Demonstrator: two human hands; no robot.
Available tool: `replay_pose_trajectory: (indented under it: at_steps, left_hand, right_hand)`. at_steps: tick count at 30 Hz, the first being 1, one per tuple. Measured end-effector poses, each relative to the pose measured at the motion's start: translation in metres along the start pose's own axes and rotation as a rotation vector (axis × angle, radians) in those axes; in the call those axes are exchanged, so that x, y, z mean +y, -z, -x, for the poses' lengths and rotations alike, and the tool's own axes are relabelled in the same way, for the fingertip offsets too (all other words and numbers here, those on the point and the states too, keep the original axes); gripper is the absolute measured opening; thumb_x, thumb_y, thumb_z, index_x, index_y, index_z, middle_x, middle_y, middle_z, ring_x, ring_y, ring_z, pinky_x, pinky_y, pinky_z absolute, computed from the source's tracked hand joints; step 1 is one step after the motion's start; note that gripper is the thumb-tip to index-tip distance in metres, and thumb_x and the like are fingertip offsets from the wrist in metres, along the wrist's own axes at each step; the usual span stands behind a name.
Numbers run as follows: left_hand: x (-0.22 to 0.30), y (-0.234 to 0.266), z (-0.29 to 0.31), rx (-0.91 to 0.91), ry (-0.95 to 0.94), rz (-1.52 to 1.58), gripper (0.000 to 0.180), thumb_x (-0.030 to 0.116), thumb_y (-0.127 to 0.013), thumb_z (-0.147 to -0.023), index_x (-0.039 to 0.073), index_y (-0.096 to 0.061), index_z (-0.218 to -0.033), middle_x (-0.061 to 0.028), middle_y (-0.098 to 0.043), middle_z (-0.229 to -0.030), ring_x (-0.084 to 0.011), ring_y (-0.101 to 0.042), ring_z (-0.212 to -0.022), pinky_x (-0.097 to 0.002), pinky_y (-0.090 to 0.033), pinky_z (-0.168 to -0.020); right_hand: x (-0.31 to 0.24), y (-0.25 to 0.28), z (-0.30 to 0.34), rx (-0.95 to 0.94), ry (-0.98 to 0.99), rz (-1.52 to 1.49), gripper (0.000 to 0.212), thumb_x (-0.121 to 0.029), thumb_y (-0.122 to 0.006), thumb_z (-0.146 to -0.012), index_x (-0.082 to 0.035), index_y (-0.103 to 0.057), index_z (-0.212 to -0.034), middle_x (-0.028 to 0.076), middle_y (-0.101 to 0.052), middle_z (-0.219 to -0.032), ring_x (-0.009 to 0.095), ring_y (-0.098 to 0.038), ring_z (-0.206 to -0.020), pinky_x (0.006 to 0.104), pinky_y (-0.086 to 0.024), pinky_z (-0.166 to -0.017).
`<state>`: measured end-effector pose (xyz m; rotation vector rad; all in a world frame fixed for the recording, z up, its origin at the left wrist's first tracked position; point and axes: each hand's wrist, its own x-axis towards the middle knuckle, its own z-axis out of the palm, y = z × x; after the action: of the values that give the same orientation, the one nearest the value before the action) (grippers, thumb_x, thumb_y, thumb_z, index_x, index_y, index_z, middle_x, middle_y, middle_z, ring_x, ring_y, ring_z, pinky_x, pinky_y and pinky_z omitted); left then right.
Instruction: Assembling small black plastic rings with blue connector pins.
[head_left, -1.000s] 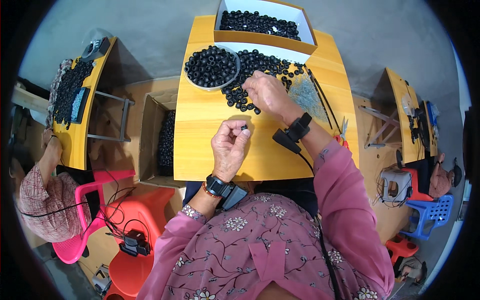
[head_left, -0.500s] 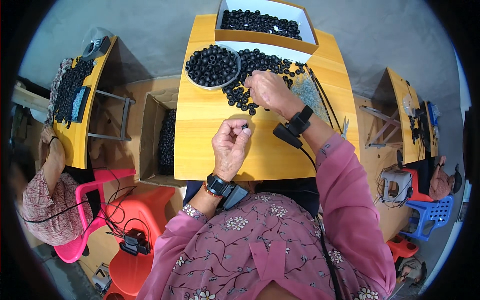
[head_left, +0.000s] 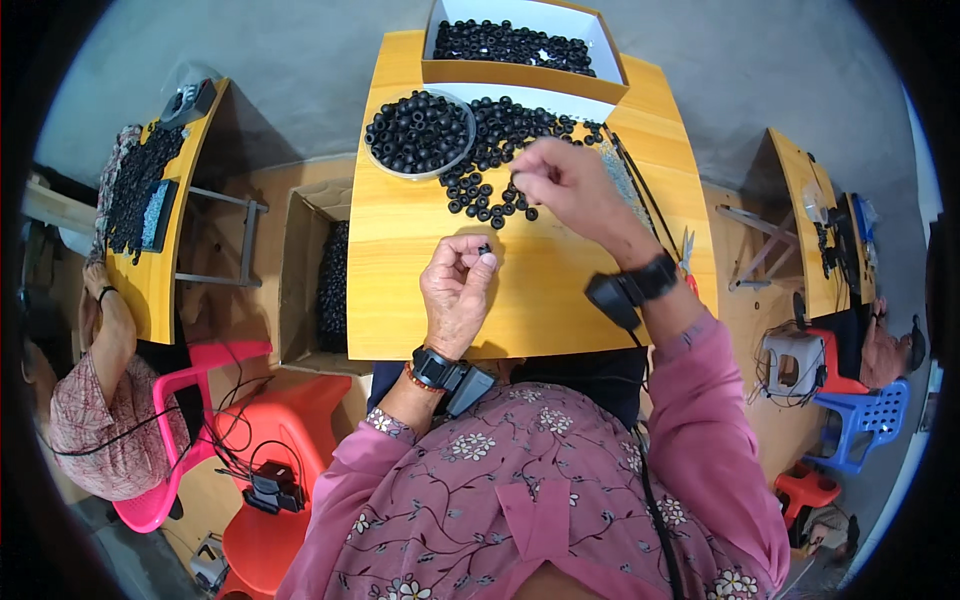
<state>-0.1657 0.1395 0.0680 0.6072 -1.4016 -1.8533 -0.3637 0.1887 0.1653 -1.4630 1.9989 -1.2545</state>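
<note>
My left hand (head_left: 456,288) is above the near middle of the yellow table. Its thumb and forefinger pinch a small black bead (head_left: 485,249). My right hand (head_left: 572,190), slightly blurred, hovers over the right side of the loose black beads (head_left: 487,206), fingers drawn together. Something dark shows at its fingertips, too small to make out. To the left of these beads stands a clear round tub (head_left: 471,150) heaped with more of them. Partly behind my right wrist lies a patch of tiny pale-blue pieces (head_left: 622,178).
An open box (head_left: 525,77) of black beads sits at the table's far edge. Dark thin rods (head_left: 640,185) and scissors (head_left: 688,262) lie on the right. A carton (head_left: 297,290) stands left of the table (head_left: 400,290). Another person (head_left: 110,420) sits at a left table.
My right hand has lifted from the beads and moved right and slightly nearer, uncovering the scissors' red handle. My left hand keeps its pinch on the bead.
</note>
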Motion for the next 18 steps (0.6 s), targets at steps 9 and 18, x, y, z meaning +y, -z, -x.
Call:
replay_pose_trajectory:
  at_steps: [9, 18]
  left_hand:
    - [0.001, -0.003, -0.001, -0.042, -0.019, -0.012, 0.017, 0.000, -0.068, -0.094, 0.001, -0.061, -0.109, 0.0010, -0.061, -0.091, -0.0063, -0.059, -0.081, -0.0224, -0.051, -0.078]
    - [0.010, -0.013, 0.006, -0.143, -0.015, -0.036, 0.018, 0.006, -0.069, -0.096, -0.001, -0.064, -0.112, -0.0081, -0.071, -0.107, -0.0116, -0.066, -0.091, -0.0270, -0.054, -0.085]
  right_hand:
    - [0.013, -0.014, 0.105, 0.057, -0.387, -0.690, 0.020, -0.007, -0.069, -0.094, 0.002, -0.070, -0.112, 0.006, -0.071, -0.087, 0.011, -0.067, -0.074, 0.0242, -0.055, -0.067]
    - [0.002, -0.018, 0.123, 0.063, -0.283, -0.783, 0.018, -0.008, -0.068, -0.096, 0.002, -0.070, -0.111, 0.006, -0.072, -0.096, 0.012, -0.068, -0.080, 0.0243, -0.055, -0.071]
